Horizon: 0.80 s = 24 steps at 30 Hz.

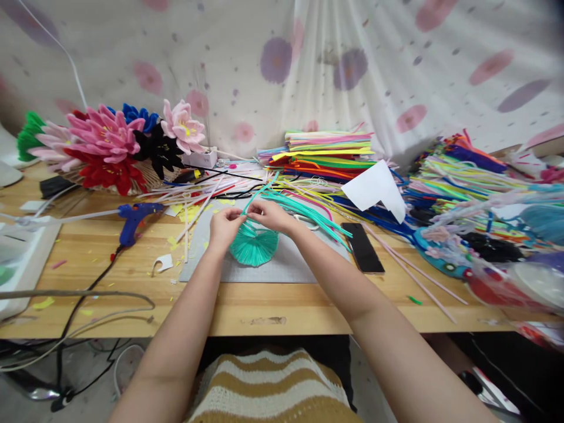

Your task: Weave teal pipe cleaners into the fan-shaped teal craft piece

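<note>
My left hand (225, 226) and my right hand (267, 214) meet over the grey cutting mat (211, 271). Both are closed, fingertips pinching turquoise pipe cleaners (264, 187) whose free ends stick up and away between them. Just below my fingers is a round, fan-like turquoise piece (254, 249) made of many fuzzy strands radiating outward. Its upper part is partly covered by my hands. More loose turquoise pipe cleaners (308, 210) lie across the mat to the right of my right hand, beside a pair of scissors (307, 221).
A blue glue gun (133, 222) lies left, its black cord running off the table edge. Fuzzy flowers (106, 138) stand behind it. Bundled coloured pipe cleaners (326, 150) are stacked at the back. A phone (362, 248) and white paper (374, 191) lie right.
</note>
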Available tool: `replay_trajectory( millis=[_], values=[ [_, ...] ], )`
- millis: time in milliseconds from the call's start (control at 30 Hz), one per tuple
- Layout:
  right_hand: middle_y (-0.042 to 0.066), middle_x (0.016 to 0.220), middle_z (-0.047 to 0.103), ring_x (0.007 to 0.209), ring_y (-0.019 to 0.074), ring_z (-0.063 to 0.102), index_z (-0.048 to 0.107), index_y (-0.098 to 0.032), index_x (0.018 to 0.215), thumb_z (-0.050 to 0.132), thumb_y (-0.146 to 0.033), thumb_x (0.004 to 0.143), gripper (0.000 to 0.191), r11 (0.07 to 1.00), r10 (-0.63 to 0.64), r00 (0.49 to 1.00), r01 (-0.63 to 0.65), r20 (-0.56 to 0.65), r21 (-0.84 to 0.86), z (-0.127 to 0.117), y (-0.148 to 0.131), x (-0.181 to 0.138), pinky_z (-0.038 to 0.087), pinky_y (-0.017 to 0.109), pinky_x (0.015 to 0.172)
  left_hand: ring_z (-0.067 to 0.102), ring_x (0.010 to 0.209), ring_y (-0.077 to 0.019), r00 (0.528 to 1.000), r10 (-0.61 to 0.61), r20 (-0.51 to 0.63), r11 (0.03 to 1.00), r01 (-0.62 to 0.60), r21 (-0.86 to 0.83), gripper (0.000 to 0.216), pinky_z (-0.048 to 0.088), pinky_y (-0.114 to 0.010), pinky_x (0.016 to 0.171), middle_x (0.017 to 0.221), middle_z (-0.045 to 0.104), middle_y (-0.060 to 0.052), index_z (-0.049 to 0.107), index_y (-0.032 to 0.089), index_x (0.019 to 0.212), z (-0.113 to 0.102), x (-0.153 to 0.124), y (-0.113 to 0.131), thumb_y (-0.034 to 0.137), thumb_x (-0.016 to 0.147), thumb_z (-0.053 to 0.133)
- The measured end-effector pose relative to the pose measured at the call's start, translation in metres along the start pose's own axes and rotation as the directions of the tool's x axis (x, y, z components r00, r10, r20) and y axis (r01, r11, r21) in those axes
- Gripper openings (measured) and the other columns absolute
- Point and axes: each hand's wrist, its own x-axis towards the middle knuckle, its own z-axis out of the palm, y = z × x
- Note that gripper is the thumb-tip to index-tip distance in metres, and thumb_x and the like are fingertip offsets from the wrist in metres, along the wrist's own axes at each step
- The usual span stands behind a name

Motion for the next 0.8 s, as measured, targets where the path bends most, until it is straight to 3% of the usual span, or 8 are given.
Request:
replay_trajectory(
  millis=[133,233,333,433,600,800],
  values=[
    [0.005,0.079,0.061,0.072,0.0130,0.048,0.060,-0.015,0.084,0.047,-0.022,0.080,0.016,0.966,-0.111,0.994,0.104,-0.015,-0.237,-0.002,-0.009,-0.005,0.029,0.023,0.062,0.053,0.053,-0.0135,0.999,0.014,-0.035,0.998,-0.012,0.064,0.012,0.038,-0.024,0.054,0.056,0.062,-0.001,0.067,0.018,0.063,0.000,-0.003,0.002,0.020,0.051,0.070],
    [0.008,0.084,0.061,0.079,0.0162,0.048,0.061,-0.015,0.084,0.043,-0.021,0.083,0.019,0.885,-0.203,0.977,0.209,0.058,-0.416,-0.006,-0.017,-0.008,0.029,0.026,0.064,0.052,0.052,-0.0137,0.999,0.007,-0.043,0.997,-0.004,0.071,0.011,0.037,-0.024,0.054,0.054,0.060,0.000,0.066,0.018,0.060,0.000,-0.005,0.005,0.016,0.050,0.069],
    [0.010,0.088,0.060,0.085,0.0183,0.047,0.061,-0.014,0.084,0.039,-0.022,0.086,0.023,0.800,-0.285,0.950,0.308,0.126,-0.514,-0.009,-0.022,-0.008,0.030,0.028,0.067,0.052,0.055,-0.0145,0.999,0.021,-0.036,0.995,-0.017,0.095,0.012,0.036,-0.024,0.056,0.055,0.060,0.000,0.064,0.018,0.060,0.001,-0.008,0.010,0.014,0.050,0.069],
    [0.010,0.104,0.056,0.094,0.0192,0.044,0.061,-0.017,0.093,0.039,-0.021,0.086,0.023,0.756,-0.351,0.931,0.346,0.102,-0.556,-0.008,-0.022,-0.006,0.031,0.028,0.068,0.054,0.059,-0.0158,0.998,0.059,-0.031,0.991,-0.055,0.123,0.024,0.037,-0.025,0.060,0.058,0.060,0.001,0.062,0.020,0.073,0.003,-0.011,0.018,0.013,0.051,0.069],
    [0.007,0.094,0.059,0.083,0.0171,0.049,0.060,-0.020,0.097,0.038,-0.026,0.088,0.025,0.814,-0.207,0.975,0.217,0.080,-0.538,-0.003,-0.024,-0.001,0.029,0.026,0.060,0.058,0.064,-0.0198,0.993,0.093,-0.069,0.965,-0.073,0.253,0.053,0.035,-0.026,0.061,0.058,0.060,0.003,0.048,0.022,0.101,0.007,-0.017,0.029,0.012,0.053,0.068],
    [0.007,0.089,0.063,0.082,0.0188,0.055,0.061,-0.018,0.087,0.040,-0.024,0.085,0.022,0.886,-0.029,1.000,0.025,-0.001,-0.464,-0.001,-0.032,0.009,0.032,0.026,0.062,0.061,0.067,-0.0213,0.988,0.117,-0.098,0.915,-0.069,0.397,0.049,0.036,-0.027,0.063,0.064,0.063,0.001,0.038,0.023,0.102,0.012,-0.023,0.027,0.021,0.061,0.065]
  ],
)
